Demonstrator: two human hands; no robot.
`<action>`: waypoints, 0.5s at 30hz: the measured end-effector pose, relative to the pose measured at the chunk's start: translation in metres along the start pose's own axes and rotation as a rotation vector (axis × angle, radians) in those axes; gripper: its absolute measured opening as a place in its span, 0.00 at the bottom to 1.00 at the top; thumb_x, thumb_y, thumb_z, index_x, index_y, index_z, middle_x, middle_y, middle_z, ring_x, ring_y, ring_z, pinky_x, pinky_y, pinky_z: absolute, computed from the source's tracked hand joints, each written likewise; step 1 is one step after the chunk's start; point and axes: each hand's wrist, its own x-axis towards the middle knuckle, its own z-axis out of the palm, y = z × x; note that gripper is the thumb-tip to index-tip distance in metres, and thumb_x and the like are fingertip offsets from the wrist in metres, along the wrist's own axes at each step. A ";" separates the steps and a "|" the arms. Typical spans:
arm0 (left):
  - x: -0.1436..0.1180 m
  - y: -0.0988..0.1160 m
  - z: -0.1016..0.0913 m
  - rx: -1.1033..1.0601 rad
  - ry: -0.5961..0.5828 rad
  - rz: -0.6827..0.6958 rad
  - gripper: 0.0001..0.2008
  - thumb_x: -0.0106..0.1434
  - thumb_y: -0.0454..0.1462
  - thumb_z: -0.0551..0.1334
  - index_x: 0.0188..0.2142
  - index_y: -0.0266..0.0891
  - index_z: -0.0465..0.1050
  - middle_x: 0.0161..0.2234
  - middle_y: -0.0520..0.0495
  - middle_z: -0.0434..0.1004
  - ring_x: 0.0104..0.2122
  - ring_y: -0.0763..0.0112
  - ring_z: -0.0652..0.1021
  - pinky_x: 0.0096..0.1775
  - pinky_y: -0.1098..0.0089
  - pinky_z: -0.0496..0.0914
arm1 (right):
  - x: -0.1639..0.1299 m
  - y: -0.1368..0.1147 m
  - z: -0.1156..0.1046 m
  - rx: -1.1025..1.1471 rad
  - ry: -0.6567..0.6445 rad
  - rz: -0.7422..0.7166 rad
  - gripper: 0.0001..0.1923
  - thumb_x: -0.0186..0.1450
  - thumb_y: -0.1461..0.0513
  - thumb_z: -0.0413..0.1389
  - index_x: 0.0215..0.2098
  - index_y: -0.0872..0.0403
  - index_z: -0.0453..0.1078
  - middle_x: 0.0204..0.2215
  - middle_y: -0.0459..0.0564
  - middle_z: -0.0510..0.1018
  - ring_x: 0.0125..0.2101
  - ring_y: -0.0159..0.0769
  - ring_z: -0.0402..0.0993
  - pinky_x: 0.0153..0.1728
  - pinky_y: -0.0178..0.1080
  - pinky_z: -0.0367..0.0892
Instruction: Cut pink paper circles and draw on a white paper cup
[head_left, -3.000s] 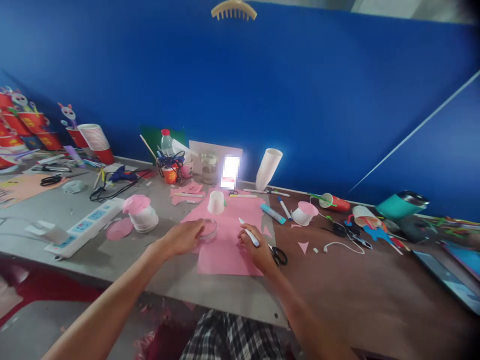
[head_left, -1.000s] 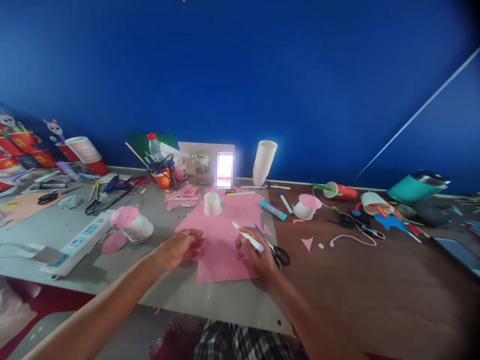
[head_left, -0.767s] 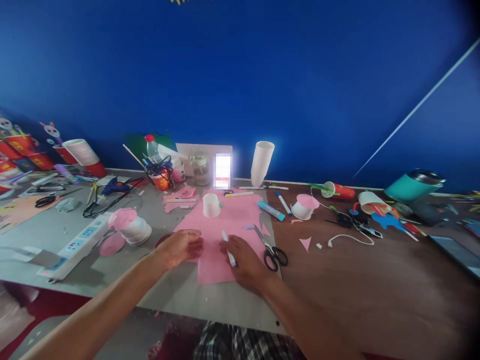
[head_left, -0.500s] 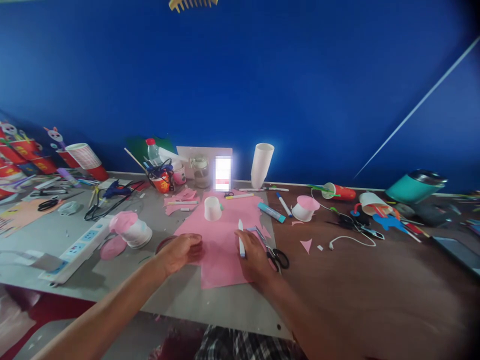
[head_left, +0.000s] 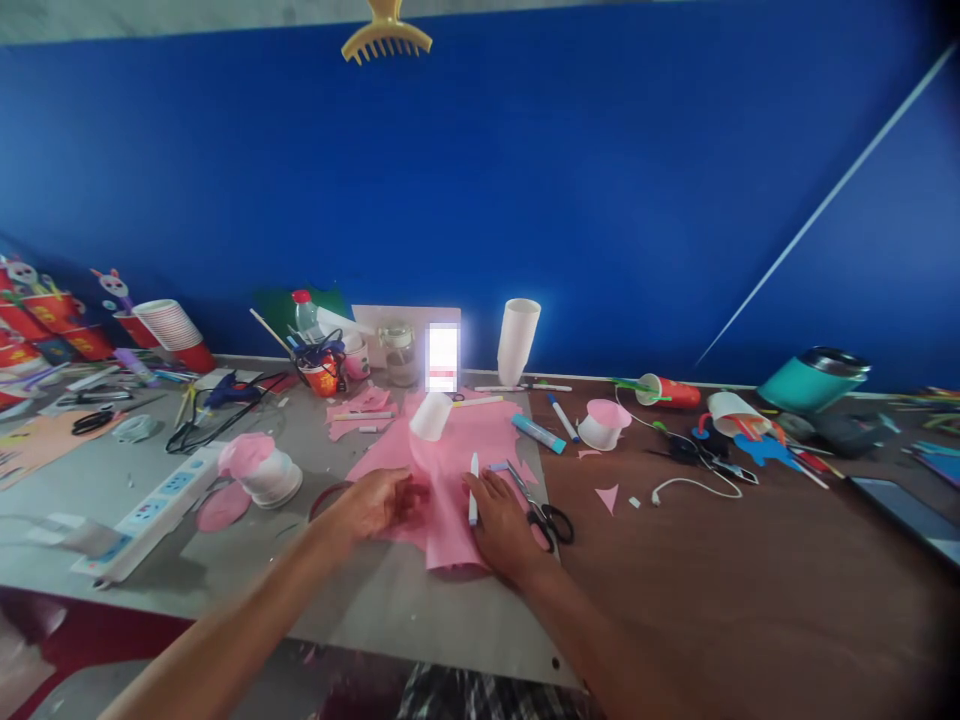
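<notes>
Pink paper sheet (head_left: 450, 470): lies under both hands, left edge lifted and buckled. Left hand (head_left: 379, 500): fingers pinch that edge. Right hand (head_left: 501, 510): pressed flat on the sheet, white marker (head_left: 473, 475) held between the fingers. Scissors (head_left: 541, 505): just right of the right hand. White paper cup (head_left: 431, 416): tilted on the sheet, beyond both hands. Sheet uncut in front of the hands; cutting appears outstanding

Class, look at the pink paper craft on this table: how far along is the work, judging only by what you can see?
Done: two cups already wear pink paper, and pink scraps lie about. In hand: the left hand lifts the pink sheet, tipping a bare white cup; the right hand holds a pen. Left: that cup is uncovered; the scissors lie idle.
</notes>
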 end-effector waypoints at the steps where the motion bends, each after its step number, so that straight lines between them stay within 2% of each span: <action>1: 0.004 0.000 0.001 0.021 0.003 0.006 0.11 0.67 0.37 0.57 0.30 0.34 0.71 0.22 0.45 0.77 0.18 0.71 0.75 0.22 0.72 0.68 | 0.000 0.000 0.000 0.009 0.005 0.001 0.35 0.55 0.75 0.51 0.61 0.58 0.65 0.54 0.59 0.76 0.59 0.50 0.67 0.59 0.51 0.62; 4: 0.015 0.002 0.005 0.067 -0.012 0.042 0.14 0.64 0.45 0.61 0.30 0.36 0.72 0.19 0.48 0.76 0.17 0.69 0.74 0.22 0.70 0.68 | 0.001 0.002 0.001 0.040 0.041 -0.007 0.33 0.57 0.74 0.51 0.61 0.57 0.65 0.53 0.58 0.77 0.58 0.49 0.68 0.59 0.50 0.63; 8: 0.024 0.005 0.012 0.137 -0.076 0.078 0.17 0.56 0.47 0.68 0.34 0.36 0.74 0.25 0.43 0.81 0.28 0.57 0.81 0.34 0.63 0.74 | 0.002 0.005 0.003 0.062 0.047 -0.004 0.33 0.56 0.74 0.51 0.61 0.57 0.66 0.51 0.59 0.78 0.57 0.50 0.69 0.58 0.51 0.64; 11: 0.030 0.006 0.014 0.237 -0.075 0.121 0.15 0.53 0.46 0.69 0.32 0.37 0.74 0.26 0.42 0.81 0.32 0.55 0.82 0.36 0.61 0.75 | 0.002 0.007 0.005 0.083 0.066 -0.020 0.35 0.55 0.75 0.51 0.60 0.57 0.66 0.51 0.59 0.78 0.56 0.51 0.69 0.56 0.51 0.66; 15: 0.035 0.003 0.012 0.383 0.021 0.242 0.08 0.50 0.39 0.69 0.27 0.38 0.72 0.21 0.46 0.78 0.27 0.57 0.80 0.33 0.61 0.75 | 0.002 0.010 0.009 0.109 0.172 -0.086 0.34 0.53 0.76 0.49 0.59 0.59 0.67 0.49 0.61 0.78 0.53 0.51 0.72 0.54 0.53 0.68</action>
